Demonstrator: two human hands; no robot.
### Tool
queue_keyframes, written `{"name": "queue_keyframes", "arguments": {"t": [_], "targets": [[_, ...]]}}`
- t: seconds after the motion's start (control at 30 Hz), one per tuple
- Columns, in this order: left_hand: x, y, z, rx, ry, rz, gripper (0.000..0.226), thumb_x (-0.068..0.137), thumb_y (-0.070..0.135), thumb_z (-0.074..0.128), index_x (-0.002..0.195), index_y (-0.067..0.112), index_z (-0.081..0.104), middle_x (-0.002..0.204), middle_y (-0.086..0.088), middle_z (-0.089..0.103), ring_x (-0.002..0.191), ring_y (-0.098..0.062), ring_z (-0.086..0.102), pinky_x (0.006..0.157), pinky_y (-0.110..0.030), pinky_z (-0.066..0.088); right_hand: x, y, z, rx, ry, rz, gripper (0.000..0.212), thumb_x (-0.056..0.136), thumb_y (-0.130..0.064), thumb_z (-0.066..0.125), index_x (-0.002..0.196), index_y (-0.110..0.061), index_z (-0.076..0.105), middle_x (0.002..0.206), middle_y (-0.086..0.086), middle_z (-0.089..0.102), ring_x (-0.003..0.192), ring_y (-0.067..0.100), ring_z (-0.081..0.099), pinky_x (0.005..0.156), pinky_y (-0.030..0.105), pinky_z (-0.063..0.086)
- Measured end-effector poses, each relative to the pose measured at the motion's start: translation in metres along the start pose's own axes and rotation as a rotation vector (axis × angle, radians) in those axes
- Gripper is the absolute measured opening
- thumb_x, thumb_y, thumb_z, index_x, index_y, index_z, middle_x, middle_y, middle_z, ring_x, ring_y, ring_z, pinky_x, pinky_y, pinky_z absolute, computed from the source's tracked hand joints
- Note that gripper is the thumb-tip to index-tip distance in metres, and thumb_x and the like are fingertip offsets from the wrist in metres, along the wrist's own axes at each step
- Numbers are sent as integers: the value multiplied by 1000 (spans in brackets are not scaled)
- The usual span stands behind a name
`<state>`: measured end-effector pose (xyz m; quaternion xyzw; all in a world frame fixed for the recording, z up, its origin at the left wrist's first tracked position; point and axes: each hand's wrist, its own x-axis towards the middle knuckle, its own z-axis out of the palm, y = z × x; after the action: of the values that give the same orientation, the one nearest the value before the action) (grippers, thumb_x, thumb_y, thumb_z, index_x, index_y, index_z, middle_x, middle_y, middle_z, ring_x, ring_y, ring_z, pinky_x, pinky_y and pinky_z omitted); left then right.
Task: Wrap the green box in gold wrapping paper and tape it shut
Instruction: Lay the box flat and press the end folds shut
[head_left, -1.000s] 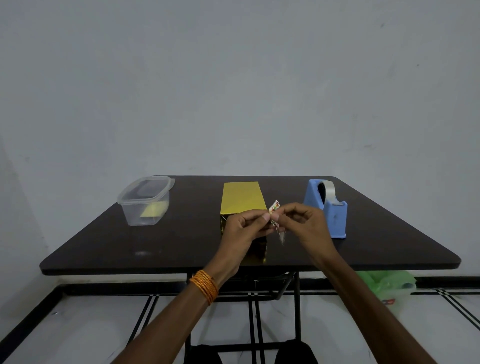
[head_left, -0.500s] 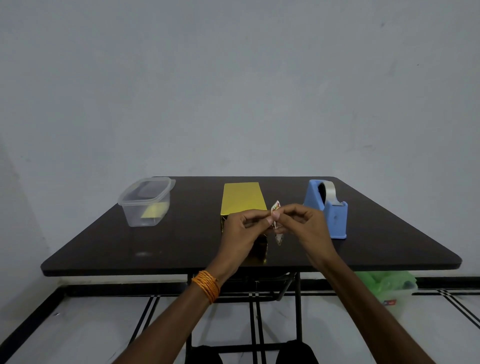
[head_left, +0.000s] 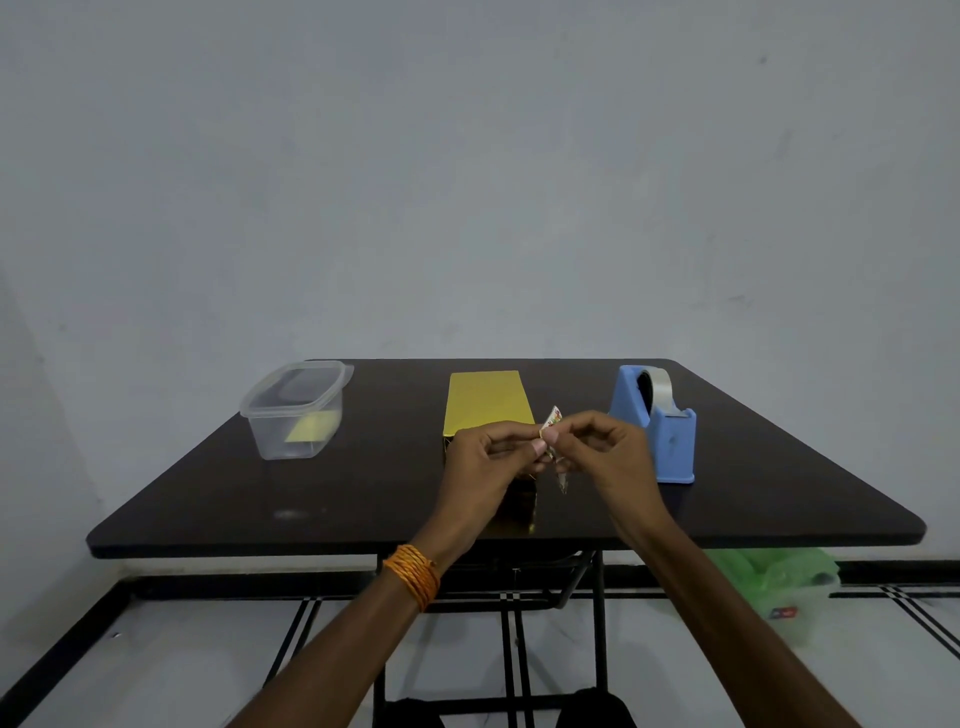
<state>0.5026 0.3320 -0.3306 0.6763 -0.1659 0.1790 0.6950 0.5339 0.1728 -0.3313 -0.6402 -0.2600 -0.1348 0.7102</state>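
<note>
The box (head_left: 488, 402), covered in gold wrapping paper, lies lengthwise in the middle of the dark table (head_left: 208, 499); no green shows. In front of it, above the table, my left hand (head_left: 488, 462) and my right hand (head_left: 602, 457) meet fingertip to fingertip and pinch a small colourful sticker (head_left: 551, 422) with a thin clear strip hanging below it. My hands hide the box's near end. A blue tape dispenser (head_left: 657, 423) with a roll of clear tape stands just right of my right hand.
A clear plastic tub (head_left: 293, 410) with a yellow-gold scrap inside sits at the table's left. A green plastic bag (head_left: 779, 577) lies on the floor under the table's right edge. A grey wall rises behind the table.
My hands stay together at the same spot, with only slight finger movement on the sticker. Box, dispenser and tub have not moved.
</note>
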Motion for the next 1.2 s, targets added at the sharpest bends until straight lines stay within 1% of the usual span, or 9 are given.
{"name": "queue_keyframes", "arguments": {"t": [0.13,0.3,0.43,0.53,0.63,0.83,1.0,1.1,1.2], "targets": [[-1,2,1,-46,-41,-10,20,92,0,64,109,0,74,101,-11,76,91,-22,74,78,-25,59,-2,1,0,-18,37,-16,14,84,-16,76,86,-3,73,82,17,74,71,32,69,64,33,58],[-2,2,2,-84,-57,-44,20,93,0,63,109,2,74,103,-10,76,94,-23,73,82,-26,58,-2,0,0,-82,49,-59,16,81,-18,77,85,-3,73,80,12,73,68,26,69,60,30,59],[-2,-1,2,-101,-54,-75,19,93,-1,62,108,0,73,100,-13,76,91,-22,73,81,-26,58,-1,0,-2,-136,6,-88,13,81,-14,77,86,-3,72,80,12,72,70,23,69,60,31,60],[-3,-3,2,-101,-58,-80,19,93,-2,61,108,-2,72,97,-13,76,87,-19,74,79,-24,58,0,3,-4,-141,-10,-89,11,83,-12,76,87,-2,72,80,14,70,71,28,69,57,31,59],[-4,-3,3,-103,-68,-75,18,94,-2,60,108,-2,72,94,-11,77,85,-17,74,78,-23,58,-1,4,-5,-151,-22,-85,7,85,-9,75,87,-3,72,80,15,70,72,32,69,58,31,60],[-3,-1,6,-102,-90,-60,20,96,0,58,108,3,73,94,-13,76,88,-24,74,78,-24,58,-2,7,-2,-115,38,-68,4,87,0,71,84,0,69,77,13,69,70,23,68,58,30,58],[-3,1,6,-154,-57,-78,16,96,5,60,109,-2,68,96,-16,76,90,-32,74,82,-31,60,-4,7,-1,-89,53,-55,3,88,-2,70,86,-4,71,81,13,71,72,24,69,62,28,58],[-3,2,7,-204,-15,-98,16,94,2,62,104,-10,61,94,-20,75,86,-34,74,76,-29,60,-6,8,-2,-128,54,-61,4,88,-5,71,89,-9,73,84,10,72,77,29,69,67,34,60],[-3,2,7,-210,-3,-96,15,93,2,64,100,-11,62,93,-23,74,85,-36,74,76,-30,61,-7,11,-4,-182,51,-74,5,87,-9,73,90,-13,73,83,8,71,77,30,69,73,40,61]]}}
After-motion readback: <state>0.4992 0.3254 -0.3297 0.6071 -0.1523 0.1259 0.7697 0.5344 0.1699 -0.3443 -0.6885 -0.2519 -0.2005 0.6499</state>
